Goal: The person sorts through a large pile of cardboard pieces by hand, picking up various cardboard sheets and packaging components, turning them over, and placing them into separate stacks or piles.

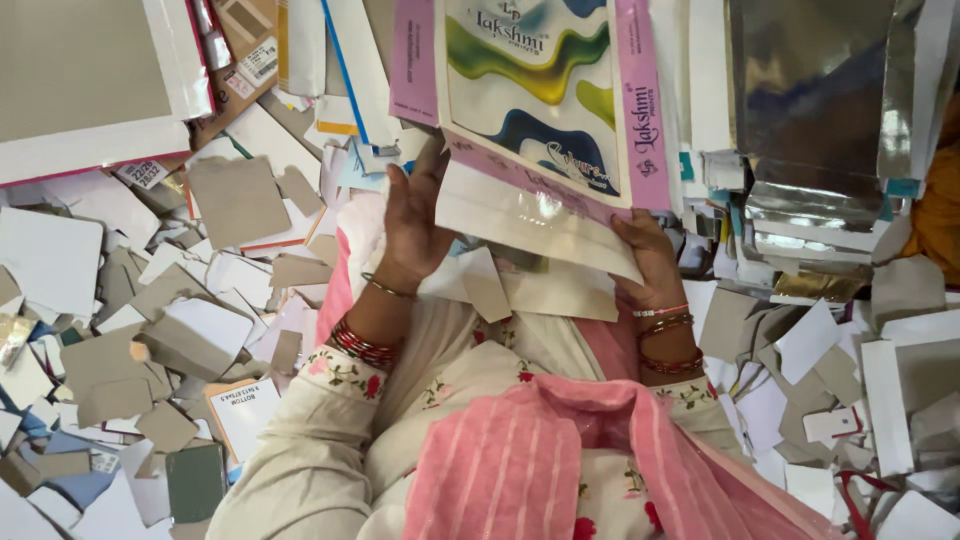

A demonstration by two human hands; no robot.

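Both hands on one flat carton blank [545, 110]: pink border, white panel with wavy green, yellow and blue print, clear flap along its lower edge. Left hand [412, 215] grip is closed on the blank's left lower edge, fingers curled on top. Right hand [648, 255] grip pinches the lower right corner, thumb on the clear flap. Blank is held up in front of the person, above the lap. Below: floor heap of grey and white card offcuts [190, 330]. Silver foil sheets [815, 110] stacked at upper right. Red bangles [362, 347] on left wrist.
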